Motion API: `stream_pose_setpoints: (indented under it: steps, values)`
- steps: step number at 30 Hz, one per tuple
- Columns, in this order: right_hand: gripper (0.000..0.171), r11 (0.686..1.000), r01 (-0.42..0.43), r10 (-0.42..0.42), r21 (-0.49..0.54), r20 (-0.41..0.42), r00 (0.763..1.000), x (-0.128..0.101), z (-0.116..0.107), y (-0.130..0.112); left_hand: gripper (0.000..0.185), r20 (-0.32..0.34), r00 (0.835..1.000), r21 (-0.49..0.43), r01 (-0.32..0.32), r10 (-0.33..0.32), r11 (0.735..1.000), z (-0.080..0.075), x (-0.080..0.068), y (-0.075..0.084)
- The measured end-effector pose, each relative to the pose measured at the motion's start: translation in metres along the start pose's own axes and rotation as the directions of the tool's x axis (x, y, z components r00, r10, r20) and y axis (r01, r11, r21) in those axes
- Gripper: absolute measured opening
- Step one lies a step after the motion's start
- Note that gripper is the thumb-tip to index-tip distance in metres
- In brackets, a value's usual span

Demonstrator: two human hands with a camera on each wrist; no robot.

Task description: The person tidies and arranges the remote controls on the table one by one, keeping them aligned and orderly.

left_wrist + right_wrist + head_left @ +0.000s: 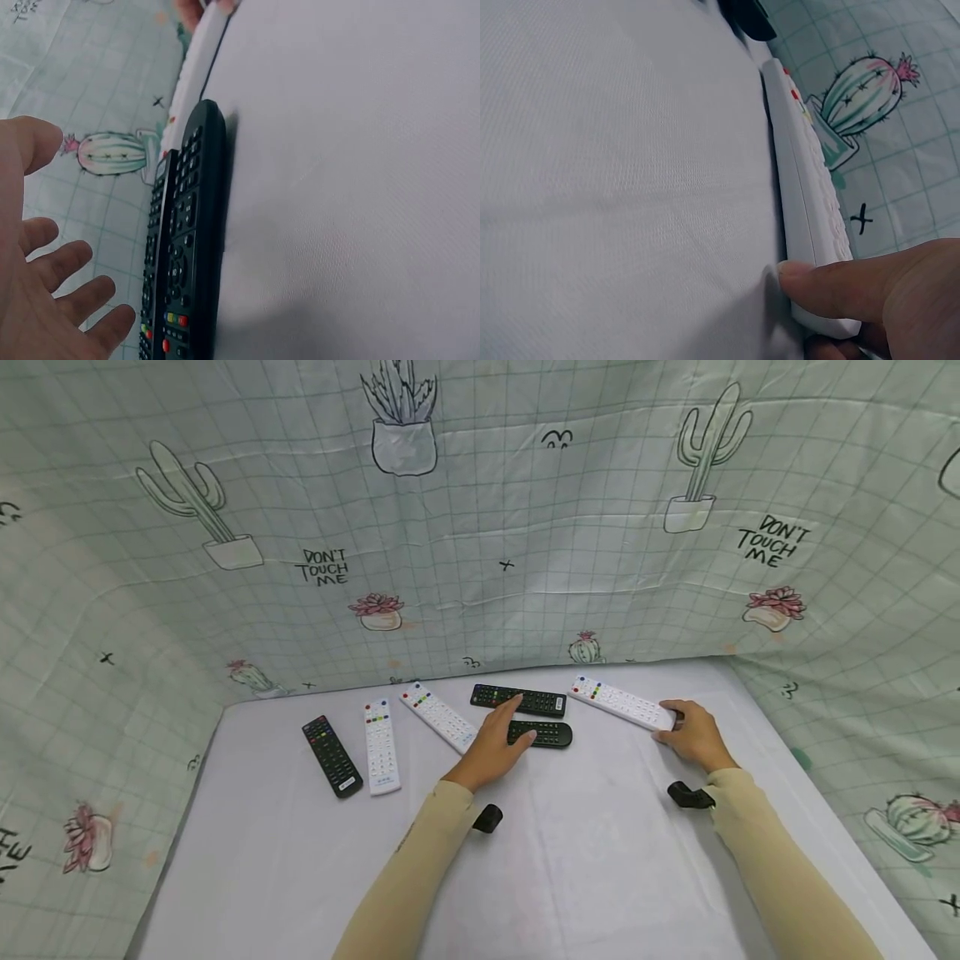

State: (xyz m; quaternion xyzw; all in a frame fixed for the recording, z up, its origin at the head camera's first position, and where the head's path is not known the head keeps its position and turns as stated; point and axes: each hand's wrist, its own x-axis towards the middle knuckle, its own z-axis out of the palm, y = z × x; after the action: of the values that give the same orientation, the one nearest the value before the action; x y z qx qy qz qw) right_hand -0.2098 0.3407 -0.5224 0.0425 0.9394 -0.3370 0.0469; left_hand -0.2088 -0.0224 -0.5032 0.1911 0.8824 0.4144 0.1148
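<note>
My left hand (504, 732) is open, its straight fingers reaching over two black remotes: a nearer one (546, 734) and a farther one (519, 700). In the left wrist view the spread fingers (56, 289) hover just left of the nearer black remote (193, 240); contact is unclear. My right hand (684, 729) grips the near end of a white remote (619, 702) that lies flat on the table at the right. In the right wrist view my thumb (840, 289) presses against the side of that white remote (810, 210).
Three more remotes lie on the white tablecloth (570, 860) to the left: a black one (332, 757), a white one (381, 746) and a slanted white one (438, 717). Cactus-print fabric (480, 543) walls in the back and both sides.
</note>
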Motion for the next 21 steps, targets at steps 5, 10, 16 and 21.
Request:
stream_pose_setpoints:
  steps: [5,10,16,21]
  values:
    - [0.062,1.0,-0.003,0.003,0.005,-0.001,1.0,-0.002,-0.001,0.002,0.07,0.02,0.999,-0.043,0.042,-0.041,0.998,0.002,0.002,0.006]
    - [0.062,1.0,-0.002,0.002,0.004,0.001,1.0,-0.003,-0.001,0.004,0.07,0.029,0.997,-0.098,0.076,-0.074,0.992,0.006,0.007,0.008]
    - [0.062,1.0,-0.008,0.008,0.0,0.003,1.0,-0.004,-0.002,0.005,0.069,0.038,0.998,-0.135,0.059,-0.054,0.989,0.013,0.015,0.01]
    - [0.062,1.0,-0.014,0.014,-0.003,0.007,1.0,-0.005,-0.002,0.007,0.07,0.043,0.997,-0.135,0.065,-0.059,0.989,0.018,0.023,0.016]
